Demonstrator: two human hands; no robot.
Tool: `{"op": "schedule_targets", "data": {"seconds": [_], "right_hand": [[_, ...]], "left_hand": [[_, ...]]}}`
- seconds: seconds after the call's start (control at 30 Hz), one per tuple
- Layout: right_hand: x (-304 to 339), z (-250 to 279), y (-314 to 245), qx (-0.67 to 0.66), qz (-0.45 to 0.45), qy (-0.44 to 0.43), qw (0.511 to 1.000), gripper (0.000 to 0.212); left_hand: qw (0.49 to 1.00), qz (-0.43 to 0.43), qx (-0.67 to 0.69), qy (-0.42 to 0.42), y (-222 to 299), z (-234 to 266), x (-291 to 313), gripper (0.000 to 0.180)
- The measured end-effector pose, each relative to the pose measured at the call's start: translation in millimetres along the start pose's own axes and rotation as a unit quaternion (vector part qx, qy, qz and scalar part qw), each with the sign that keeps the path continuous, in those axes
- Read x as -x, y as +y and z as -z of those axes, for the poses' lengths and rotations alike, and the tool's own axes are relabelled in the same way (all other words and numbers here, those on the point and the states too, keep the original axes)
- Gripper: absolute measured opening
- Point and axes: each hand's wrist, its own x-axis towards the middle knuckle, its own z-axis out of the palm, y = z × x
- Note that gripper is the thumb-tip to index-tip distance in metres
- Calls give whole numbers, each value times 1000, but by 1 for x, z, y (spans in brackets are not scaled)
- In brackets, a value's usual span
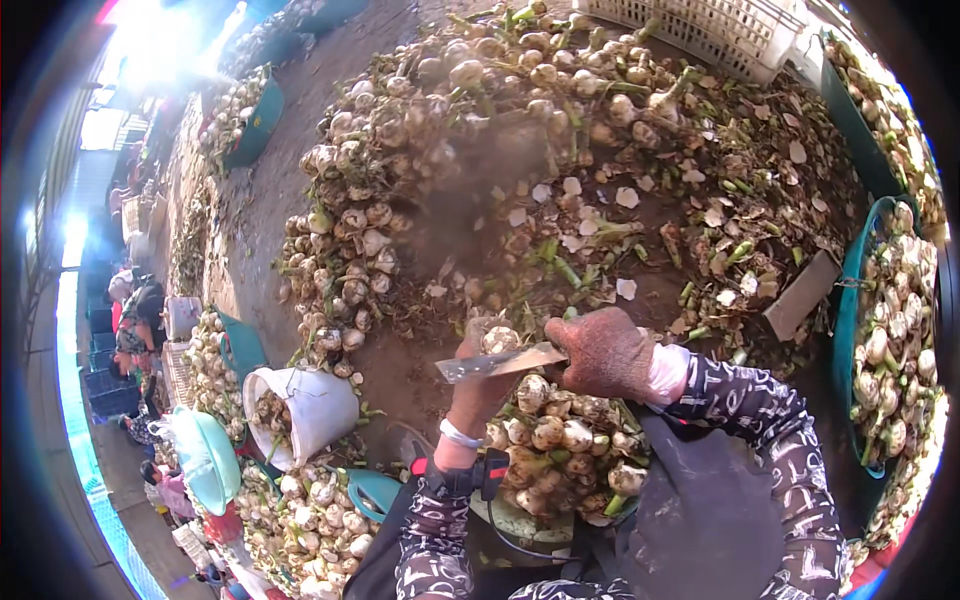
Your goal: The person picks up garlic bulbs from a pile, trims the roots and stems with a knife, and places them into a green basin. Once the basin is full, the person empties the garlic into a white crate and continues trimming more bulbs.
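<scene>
My right hand (603,352), in a reddish-brown work glove, is closed round the handle of a knife. The flat knife blade (500,362) reaches leftward across the front of my left hand (478,388). A pale garlic bulb (501,340) sits in the closed fingers of that left hand, just beyond the blade. Whether the edge touches the bulb I cannot tell. Below my hands, close to my body, lies a heap of garlic bulbs (556,437) with cut stems.
Ahead, a wide mound of garlic (375,150) curves round peelings and stem scraps (725,215). A white bucket (325,408) lies tipped at left, near a pale green basin (208,455). At right stand a teal tub of garlic (848,340) and a flat board (802,297). A white crate (715,40) is beyond.
</scene>
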Motion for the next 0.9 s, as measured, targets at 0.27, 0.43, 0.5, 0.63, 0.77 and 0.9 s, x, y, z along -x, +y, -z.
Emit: {"op": "schedule_targets", "data": {"seconds": [0.27,0.43,0.5,0.63,0.77,0.9], "right_hand": [[9,-34,40,-31,8,62,998,27],[47,-18,150,56,-258,43,964,23],[50,-10,128,40,-216,85,972,25],[39,-8,52,-22,-18,193,981,24],[35,-30,74,16,-17,132,991,20],[46,-20,118,51,-218,159,962,29]], "left_hand": [[960,94,259,51,-29,-40,30,33],[991,-59,104,-55,89,-22,14,54],[981,6,187,-41,77,-23,1,56],[993,-4,109,-35,44,-21,10,53],[943,150,295,-25,54,-37,11,46],[958,60,280,1,61,-28,13,47]]}}
